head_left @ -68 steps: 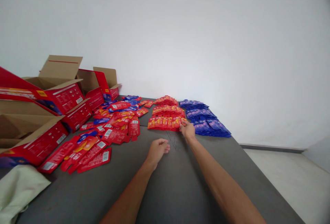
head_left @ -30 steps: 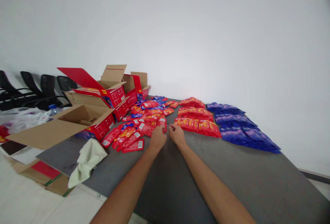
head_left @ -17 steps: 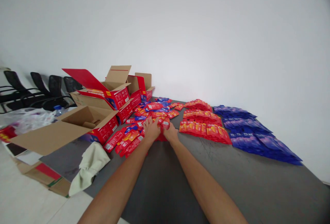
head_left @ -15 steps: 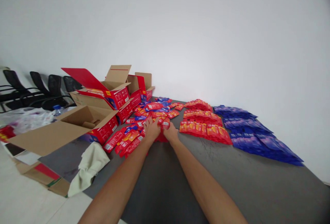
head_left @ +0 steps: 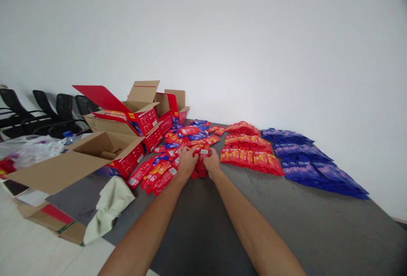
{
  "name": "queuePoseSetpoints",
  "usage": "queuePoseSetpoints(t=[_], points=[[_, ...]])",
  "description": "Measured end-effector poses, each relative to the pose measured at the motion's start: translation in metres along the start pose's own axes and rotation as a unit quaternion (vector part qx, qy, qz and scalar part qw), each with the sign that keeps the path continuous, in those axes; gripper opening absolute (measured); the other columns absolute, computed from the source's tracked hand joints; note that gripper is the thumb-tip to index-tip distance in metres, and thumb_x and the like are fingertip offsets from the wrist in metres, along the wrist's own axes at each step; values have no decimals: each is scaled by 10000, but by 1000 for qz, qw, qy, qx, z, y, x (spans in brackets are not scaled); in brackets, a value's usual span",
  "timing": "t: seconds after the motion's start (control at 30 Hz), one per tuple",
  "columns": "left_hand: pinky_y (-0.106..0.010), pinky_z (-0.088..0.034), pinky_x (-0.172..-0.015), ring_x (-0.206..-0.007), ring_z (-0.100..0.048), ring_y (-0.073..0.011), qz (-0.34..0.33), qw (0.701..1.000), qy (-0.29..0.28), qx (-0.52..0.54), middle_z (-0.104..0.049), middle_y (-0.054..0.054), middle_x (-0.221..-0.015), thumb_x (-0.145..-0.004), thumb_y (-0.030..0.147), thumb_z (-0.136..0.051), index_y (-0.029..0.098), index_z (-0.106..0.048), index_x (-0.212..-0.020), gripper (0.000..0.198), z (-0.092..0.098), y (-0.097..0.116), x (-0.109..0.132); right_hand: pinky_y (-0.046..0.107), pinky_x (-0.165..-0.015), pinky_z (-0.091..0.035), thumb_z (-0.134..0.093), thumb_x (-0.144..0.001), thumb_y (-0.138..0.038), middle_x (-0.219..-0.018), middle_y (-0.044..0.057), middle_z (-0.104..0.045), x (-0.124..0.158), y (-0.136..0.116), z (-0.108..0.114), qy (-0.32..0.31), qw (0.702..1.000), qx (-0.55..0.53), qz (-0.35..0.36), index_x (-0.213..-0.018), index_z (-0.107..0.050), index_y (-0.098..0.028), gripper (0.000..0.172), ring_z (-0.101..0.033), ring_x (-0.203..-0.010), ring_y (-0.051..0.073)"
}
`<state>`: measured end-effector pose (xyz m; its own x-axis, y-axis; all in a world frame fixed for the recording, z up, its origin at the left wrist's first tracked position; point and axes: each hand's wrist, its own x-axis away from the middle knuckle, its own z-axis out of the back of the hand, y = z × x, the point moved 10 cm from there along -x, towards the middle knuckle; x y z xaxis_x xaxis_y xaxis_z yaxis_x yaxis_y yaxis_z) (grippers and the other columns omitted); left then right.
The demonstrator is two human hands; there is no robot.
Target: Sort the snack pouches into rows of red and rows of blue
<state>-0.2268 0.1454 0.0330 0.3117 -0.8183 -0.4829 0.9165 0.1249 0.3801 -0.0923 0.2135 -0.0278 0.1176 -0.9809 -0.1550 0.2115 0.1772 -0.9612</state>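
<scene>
In the middle of the dark table, several red packets (head_left: 201, 165) stand bunched between my two hands, a barcode label showing near the top. My left hand (head_left: 187, 161) is closed on their left side, fingers curled. My right hand (head_left: 212, 162) grips their right side, thumb toward me. To the left lies a loose heap of red and blue packets (head_left: 160, 174), which reaches back behind my left hand. On the right, red-orange packets (head_left: 251, 158) are laid in overlapping rows, with rows of blue packets (head_left: 305, 170) beyond them.
Open red cartons (head_left: 148, 121) with brown flaps stand at the back left. A nearer open carton (head_left: 130, 163) spreads a flap over the table's left edge. A pale cloth (head_left: 111, 204) hangs at that edge. Black chairs (head_left: 63, 108) and plastic bags (head_left: 34, 151) are farther left.
Both hands stay on the red packets, which now show more between them. My left fingers have curled in closer. The whole view has shifted slightly.
</scene>
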Motion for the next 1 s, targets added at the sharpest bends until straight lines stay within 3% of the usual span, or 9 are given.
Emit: queuePoseSetpoints(t=[0.1,0.33,0.5,0.63,0.7,0.8,1.0], points=[[-419,-320,-1009,-1082,-474,-265,-10,999,34,24,-611,-99,-1042,-865,307,-533,220,-737,-959,242,13,3,4,249,-662,-508,-579,-643,-135,-1014,46,-674,3,7,4,14,998,-59,-28,-1205,-527,-212,569,-649,-829,176],[-412,-380,-961,-1036,-510,-264,-5,992,81,97,-629,-94,-991,-865,357,-559,219,-710,-893,206,50,13,20,240,-569,-512,-552,-645,-132,-927,28,-679,24,-3,18,-30,979,-185,-76,-1305,-409,-200,678,-656,-711,164],[-379,-409,-917,-974,-540,-242,-4,982,117,151,-648,-67,-913,-852,377,-563,220,-675,-837,193,84,29,37,218,-524,-482,-531,-578,-105,-822,9,-665,52,-18,64,-34,983,-164,-80,-1227,-478,-184,657,-632,-640,156],[-319,-430,-819,-858,-563,-204,11,969,118,218,-648,-36,-827,-838,350,-550,219,-649,-765,179,100,35,54,208,-491,-451,-506,-536,-97,-753,-1,-655,83,-23,106,-89,982,-147,-73,-1060,-581,-169,534,-610,-608,153],[-293,-429,-775,-820,-564,-184,17,962,95,257,-645,-20,-810,-830,325,-535,213,-641,-753,172,98,38,62,211,-490,-447,-504,-520,-87,-745,3,-665,98,-18,129,-108,981,-136,-89,-1018,-598,-171,514,-608,-594,153],[-264,-417,-703,-750,-551,-160,13,946,28,323,-617,4,-737,-822,298,-501,202,-611,-707,186,81,50,73,214,-472,-431,-506,-510,-74,-696,-5,-662,118,0,165,-111,979,-112,-132,-1022,-602,-181,532,-593,-542,151],[-260,-407,-670,-722,-554,-152,-16,926,-93,366,-608,3,-706,-791,270,-468,183,-596,-668,197,18,101,97,200,-461,-408,-507,-533,-79,-657,-3,-663,133,31,223,-76,984,-57,-149,-936,-637,-169,433,-590,-512,142]])
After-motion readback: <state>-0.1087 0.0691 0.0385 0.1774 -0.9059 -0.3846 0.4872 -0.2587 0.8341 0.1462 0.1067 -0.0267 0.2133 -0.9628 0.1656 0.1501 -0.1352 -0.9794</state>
